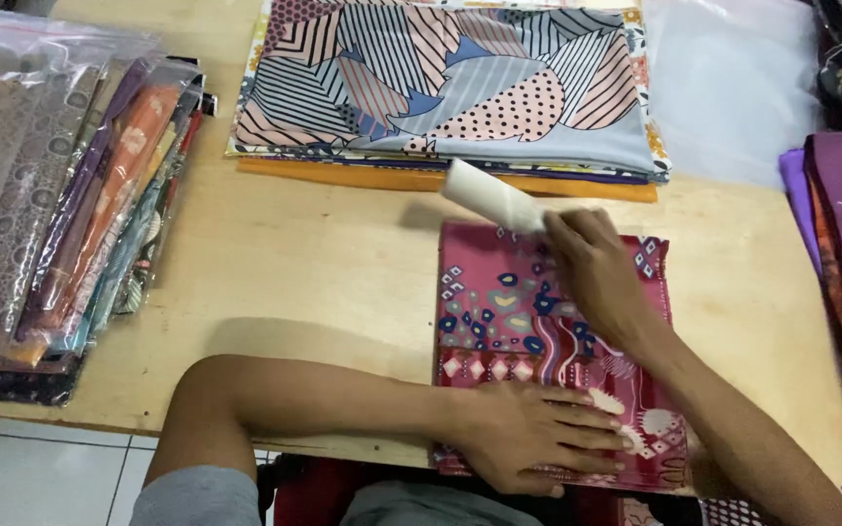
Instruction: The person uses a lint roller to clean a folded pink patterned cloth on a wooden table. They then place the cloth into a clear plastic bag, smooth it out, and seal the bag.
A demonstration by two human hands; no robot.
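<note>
Two hands work on a folded pink patterned cloth [518, 312], which lies on the wooden table [324, 263] near the front edge. Left hand [538, 433] lies flat on the cloth's near part, forearm across the table edge, fingers spread & straight. Right hand [596, 273] reaches from the right, fingers closed around a white roll [489, 195] at the cloth's far edge.

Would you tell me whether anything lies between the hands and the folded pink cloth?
Nothing visible does. The left hand rests flat on the folded pink cloth, and the right hand holds a white roller at its far edge.
</note>
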